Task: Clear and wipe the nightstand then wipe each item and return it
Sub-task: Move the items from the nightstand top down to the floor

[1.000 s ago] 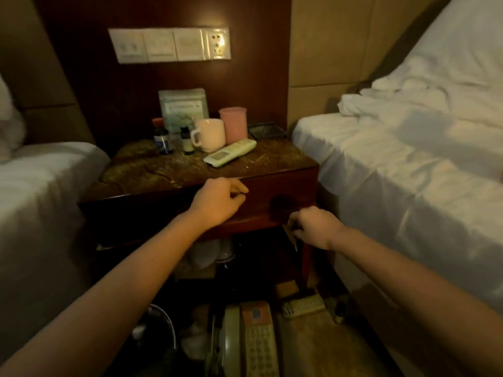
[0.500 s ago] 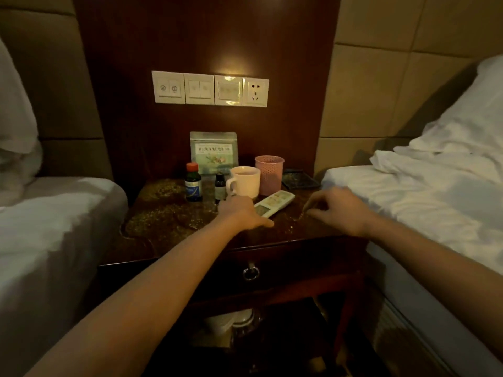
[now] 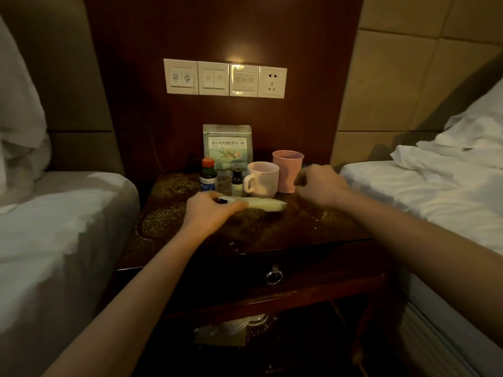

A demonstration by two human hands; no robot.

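A dark wooden nightstand [image 3: 313, 229] with a speckled top stands between two beds. Along its back stand a green tea pouch [image 3: 227, 145], an orange-capped bottle [image 3: 208, 174], a small dark bottle [image 3: 237, 180], a pale pink mug [image 3: 263, 179] and a pink perforated cup [image 3: 287, 170]. A white remote control [image 3: 265, 204] lies flat in front of them.

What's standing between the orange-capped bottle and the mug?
In the head view, a small dark dropper bottle stands between the orange-capped bottle and the mug, in front of the tea pouch.
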